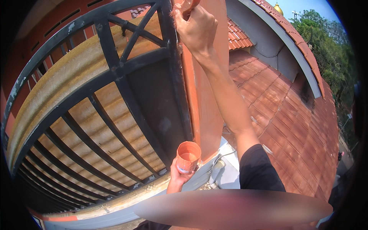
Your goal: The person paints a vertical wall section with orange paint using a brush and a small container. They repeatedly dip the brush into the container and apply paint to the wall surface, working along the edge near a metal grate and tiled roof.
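My right hand (197, 32) is raised at the top centre, fingers closed round an orange paintbrush (188, 7), its bristles against the narrow edge of an orange-painted pillar (210, 107) beside the black metal frame (166, 53). Low in the middle, my left hand (178, 174) grips an orange cup (188, 153) with orange paint inside, held upright just in front of the pillar's foot.
A black barred railing (76, 130) with yellowish corrugated sheeting (42, 96) behind it fills the left. A red tiled roof (283, 138) slopes on the right, with trees (331, 50) beyond. A pipe (216, 168) and cable lie by the pillar's base.
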### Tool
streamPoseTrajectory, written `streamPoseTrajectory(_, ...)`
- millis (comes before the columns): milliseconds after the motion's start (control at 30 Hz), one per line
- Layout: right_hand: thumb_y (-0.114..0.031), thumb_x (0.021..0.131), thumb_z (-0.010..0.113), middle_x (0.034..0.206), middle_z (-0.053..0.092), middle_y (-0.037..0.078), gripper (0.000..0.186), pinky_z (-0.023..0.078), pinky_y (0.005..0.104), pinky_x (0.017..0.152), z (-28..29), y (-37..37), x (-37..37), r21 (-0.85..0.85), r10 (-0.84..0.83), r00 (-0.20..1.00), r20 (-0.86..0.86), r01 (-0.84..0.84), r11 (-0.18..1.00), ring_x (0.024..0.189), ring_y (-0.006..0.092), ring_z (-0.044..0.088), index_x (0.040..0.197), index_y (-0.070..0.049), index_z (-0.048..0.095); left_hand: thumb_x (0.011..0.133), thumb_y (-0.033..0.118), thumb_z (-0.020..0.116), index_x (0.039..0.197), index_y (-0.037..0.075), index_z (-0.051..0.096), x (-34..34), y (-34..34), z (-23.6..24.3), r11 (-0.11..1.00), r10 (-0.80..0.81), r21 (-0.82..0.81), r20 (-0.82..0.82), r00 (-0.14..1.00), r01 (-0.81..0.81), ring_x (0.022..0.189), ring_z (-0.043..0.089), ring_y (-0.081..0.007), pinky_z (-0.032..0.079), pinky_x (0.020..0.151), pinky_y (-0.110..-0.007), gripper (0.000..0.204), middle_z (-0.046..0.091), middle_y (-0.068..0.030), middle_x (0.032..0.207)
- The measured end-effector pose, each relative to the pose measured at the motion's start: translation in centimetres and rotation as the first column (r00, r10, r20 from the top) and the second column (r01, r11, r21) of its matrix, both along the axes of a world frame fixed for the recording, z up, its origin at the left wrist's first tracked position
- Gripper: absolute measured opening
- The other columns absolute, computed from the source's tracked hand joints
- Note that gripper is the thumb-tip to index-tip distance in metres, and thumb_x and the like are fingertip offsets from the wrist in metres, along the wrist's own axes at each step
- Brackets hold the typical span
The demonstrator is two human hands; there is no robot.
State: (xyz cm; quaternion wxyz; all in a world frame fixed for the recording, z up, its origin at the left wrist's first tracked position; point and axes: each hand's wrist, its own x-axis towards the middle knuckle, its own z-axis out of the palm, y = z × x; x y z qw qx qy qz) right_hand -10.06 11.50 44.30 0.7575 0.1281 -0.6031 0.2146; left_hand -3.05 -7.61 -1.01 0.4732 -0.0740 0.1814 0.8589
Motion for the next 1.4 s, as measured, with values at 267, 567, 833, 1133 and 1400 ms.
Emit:
streamPoseTrajectory(267, -0.022, 0.091, 0.07, 0.069, 0.069, 0.015, 0.023, 0.054, 0.0389, 0.06, 8.3, -2.3, -2.3, 0.101, -0.031, 0.992, 0.119, 0.019, 0.995, 0.064, 0.0281, 0.072, 0.09, 0.0, 0.066, 0.096, 0.061, 0.047, 0.138, 0.013, 0.056, -5.5, -3.3, -0.9, 0.999, -0.045, -0.006, -0.045, 0.998, 0.044, 0.098, 0.067, -0.0385, 0.056, 0.064, -0.039, 0.065, 0.067, -0.0176, 0.123)
streamPoseTrajectory(567, -0.01, 0.089, 0.074, 0.086, 0.074, 0.012, 0.02, 0.056, 0.0319, 0.071, 0.9, -4.8, -6.8, 0.216, 0.149, 0.975, 0.166, -0.183, 0.959, 0.079, 0.0177, 0.071, 0.102, 0.005, 0.068, 0.096, 0.062, 0.042, 0.139, 0.017, 0.057, -13.7, -8.0, -4.3, 0.99, -0.133, -0.062, -0.09, 0.987, 0.128, 0.099, 0.067, -0.0358, 0.051, 0.061, -0.035, 0.064, 0.068, -0.0167, 0.124)
streamPoseTrajectory(833, -0.012, 0.088, 0.075, 0.089, 0.075, 0.015, 0.026, 0.056, 0.0331, 0.072, -1.0, -10.8, -8.9, 0.123, -0.141, 0.963, 0.229, 0.115, 0.986, 0.081, 0.0198, 0.072, 0.105, 0.006, 0.068, 0.098, 0.064, 0.042, 0.138, 0.018, 0.057, -19.1, -13.1, -5.5, 0.971, -0.216, -0.122, -0.087, 0.973, 0.205, 0.099, 0.067, -0.0331, 0.052, 0.061, -0.037, 0.063, 0.067, -0.0125, 0.123)
streamPoseTrajectory(1133, -0.008, 0.094, 0.073, 0.074, 0.07, 0.003, 0.013, 0.05, 0.025, 0.061, -1.1, -12.3, -16.5, 0.121, -0.026, 0.999, -0.023, 0.029, 0.992, 0.066, 0.0087, 0.064, 0.092, 0.005, 0.072, 0.098, 0.063, 0.042, 0.137, 0.016, 0.056, -23.8, -16.6, -7.8, 0.97, -0.239, -0.08, -0.119, 0.964, 0.23, 0.091, 0.069, -0.0341, 0.053, 0.06, -0.039, 0.063, 0.068, -0.0147, 0.119)
streamPoseTrajectory(1400, -0.01, 0.087, 0.08, 0.084, 0.076, 0.01, 0.017, 0.056, 0.0257, 0.066, -17.2, -14.0, -18.0, 0.188, -0.257, 0.966, 0.02, 0.249, 0.95, 0.073, 0.0107, 0.072, 0.095, -0.001, 0.067, 0.099, 0.063, 0.041, 0.137, 0.015, 0.057, -25.0, -18.9, -11.2, 0.956, -0.274, -0.119, -0.041, 0.961, 0.268, 0.094, 0.069, -0.0332, 0.054, 0.061, -0.04, 0.063, 0.068, -0.014, 0.12)
